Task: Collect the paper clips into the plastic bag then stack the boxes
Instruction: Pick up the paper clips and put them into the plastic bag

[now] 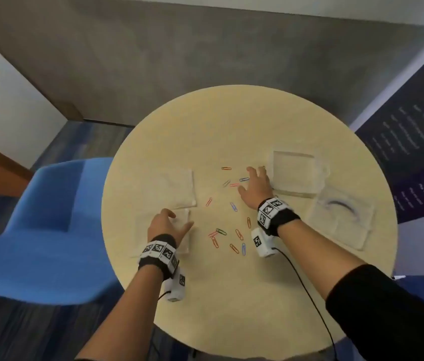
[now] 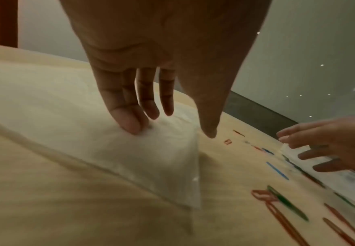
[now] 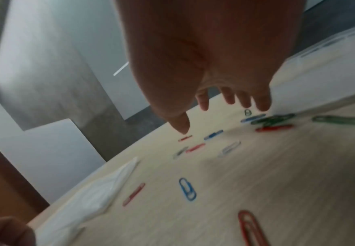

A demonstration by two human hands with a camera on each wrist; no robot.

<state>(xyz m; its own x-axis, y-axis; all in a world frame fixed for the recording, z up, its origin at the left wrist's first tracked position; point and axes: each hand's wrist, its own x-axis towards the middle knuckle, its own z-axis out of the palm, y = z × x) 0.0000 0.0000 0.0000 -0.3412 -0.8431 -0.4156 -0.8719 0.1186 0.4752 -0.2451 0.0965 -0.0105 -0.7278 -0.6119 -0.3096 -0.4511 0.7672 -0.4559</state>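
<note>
Several coloured paper clips [image 1: 231, 207] lie scattered across the middle of the round table [image 1: 231, 121]. A clear plastic bag [image 1: 177, 188] lies flat at the left. My left hand [image 1: 177, 220] is spread over a clear box [image 1: 185, 241]. In the left wrist view its straight fingertips [image 2: 130, 128] touch the bag [image 2: 151, 158], with the thumb apart. My right hand [image 1: 250, 181] hovers open over the far clips [image 3: 212, 134], holding nothing, beside a second clear box [image 1: 297, 173]. A third clear box [image 1: 341, 217] sits at the right.
A blue chair [image 1: 44, 225] stands close to the table's left edge. A dark printed panel [image 1: 414, 139] stands to the right. Wrist camera cables [image 1: 307, 290] trail over the table's near side.
</note>
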